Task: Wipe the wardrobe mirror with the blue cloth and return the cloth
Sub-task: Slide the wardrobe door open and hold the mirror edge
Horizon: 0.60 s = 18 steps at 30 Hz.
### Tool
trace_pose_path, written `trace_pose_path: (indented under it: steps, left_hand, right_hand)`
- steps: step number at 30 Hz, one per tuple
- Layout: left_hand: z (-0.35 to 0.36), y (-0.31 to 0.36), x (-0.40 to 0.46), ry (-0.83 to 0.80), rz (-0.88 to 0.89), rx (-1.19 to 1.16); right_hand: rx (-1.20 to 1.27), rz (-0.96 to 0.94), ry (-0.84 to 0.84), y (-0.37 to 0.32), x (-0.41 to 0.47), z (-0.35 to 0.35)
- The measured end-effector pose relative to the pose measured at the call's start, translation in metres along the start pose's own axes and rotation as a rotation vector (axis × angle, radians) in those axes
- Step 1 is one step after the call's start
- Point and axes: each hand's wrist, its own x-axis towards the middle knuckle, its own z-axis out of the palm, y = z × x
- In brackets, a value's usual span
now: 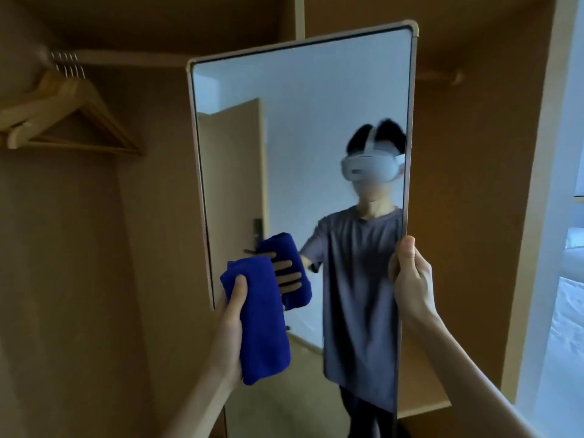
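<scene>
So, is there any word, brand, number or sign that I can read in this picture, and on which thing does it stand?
None can be read.
Headset reflected in the mirror: a small dark mark on its front, too blurred to read.
Blue cloth in the left hand: no label shows.
Wooden hangers: no print visible.
Door lock plate in the reflection: no legible marking.

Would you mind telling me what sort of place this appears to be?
Probably a hotel bedroom: an open tan wooden wardrobe with wooden coat hangers on a rail, a swing-out mirror, and white bedding at the right.
</scene>
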Motion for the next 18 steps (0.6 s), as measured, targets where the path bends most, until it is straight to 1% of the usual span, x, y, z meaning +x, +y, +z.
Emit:
trace_pose_path:
  steps: [3,6,8,11,13,14,15,16,18]
  left_hand:
    - [0.005,-0.001,0.005,-0.029,0.083,0.064]
    - [0.005,-0.001,0.008,0.024,0.099,0.078]
    - [0.003,-0.004,0.009,0.046,0.121,0.104]
    - [-0.002,-0.01,0.011,0.066,0.138,0.134]
    - [-0.001,-0.012,0.013,0.061,0.192,0.173]
    - [0.001,-0.012,0.014,0.063,0.225,0.198]
    - [0.002,-0.012,0.016,0.067,0.258,0.232]
    - [0.006,-0.009,0.016,0.071,0.293,0.27]
    - [0.013,-0.005,0.016,0.07,0.344,0.332]
  right_hand:
    - [0.024,0.067,-0.02,0.013,0.014,0.004]
    - [0.126,0.171,-0.017,0.024,0.029,0.006]
    - [0.125,0.234,-0.013,0.028,0.036,0.006]
    - [0.128,0.272,-0.008,0.036,0.042,0.008]
    - [0.111,0.314,0.007,0.036,0.043,0.009]
    - [0.094,0.312,0.009,0.036,0.043,0.008]
    - [0.053,0.27,0.0,0.037,0.043,0.007]
    - [-0.026,0.19,-0.003,0.037,0.041,0.006]
    - [-0.197,0.015,0.074,0.035,0.032,0.004]
